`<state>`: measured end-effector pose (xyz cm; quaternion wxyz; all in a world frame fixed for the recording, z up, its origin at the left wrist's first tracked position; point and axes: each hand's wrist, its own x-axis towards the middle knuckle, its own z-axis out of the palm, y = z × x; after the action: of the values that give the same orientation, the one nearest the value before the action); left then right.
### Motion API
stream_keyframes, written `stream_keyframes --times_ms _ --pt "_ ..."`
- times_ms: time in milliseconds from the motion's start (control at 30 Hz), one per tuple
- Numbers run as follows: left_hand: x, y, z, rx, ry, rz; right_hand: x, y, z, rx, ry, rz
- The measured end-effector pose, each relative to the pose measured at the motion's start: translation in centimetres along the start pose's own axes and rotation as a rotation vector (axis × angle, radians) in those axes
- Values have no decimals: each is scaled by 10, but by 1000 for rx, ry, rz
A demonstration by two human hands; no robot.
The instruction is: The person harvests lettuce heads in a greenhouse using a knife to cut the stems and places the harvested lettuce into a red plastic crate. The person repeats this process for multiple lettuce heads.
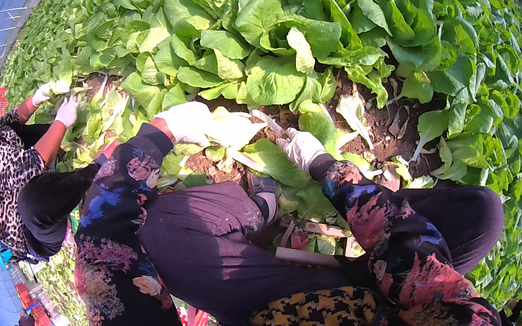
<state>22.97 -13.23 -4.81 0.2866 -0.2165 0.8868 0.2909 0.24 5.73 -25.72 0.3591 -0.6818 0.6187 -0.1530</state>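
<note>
My left hand [188, 123], in a white glove, grips a head of leafy greens [235, 129]; strong sunlight washes out its pale leaves and stem. My right hand [301, 147], also gloved, is closed around a knife whose narrow, light blade [268, 120] points up and left towards the base of that head. The knife's handle is hidden in the glove. Below the hands, a large loose leaf with a white stalk [273, 158] lies over the soil. A shed yellowish leaf [353, 111] rests on the brown soil [385, 131] to the right.
Dense rows of leafy greens [271, 25] stand ahead and to the right. At left, a gloved co-worker [2, 161] handles leaves; trimmed leaves [109, 110] lie between us. My shoe [266, 195] is beneath the hands. Farther off are red crates [34, 308] and another person [27, 324].
</note>
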Motion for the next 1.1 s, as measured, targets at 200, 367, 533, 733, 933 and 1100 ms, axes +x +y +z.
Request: stream_keyframes --times_ms 200,367,533,733,933,1100 --pt "-64 72 -62 -413 184 -137 -24 -103 -144 1580 106 243" --pt "-78 120 -84 -723 224 -29 -52 -92 -173 1861 -93 -159" --pt "-57 149 -73 -931 172 107 -101 -96 -214 1878 -52 -154" --pt "-39 184 -61 -731 59 107 -139 -122 -235 1515 401 -45" --pt "-37 209 -47 -758 89 112 -176 -134 -247 1488 540 142" --pt "-37 203 -53 -687 218 99 -185 -112 -236 296 624 436"
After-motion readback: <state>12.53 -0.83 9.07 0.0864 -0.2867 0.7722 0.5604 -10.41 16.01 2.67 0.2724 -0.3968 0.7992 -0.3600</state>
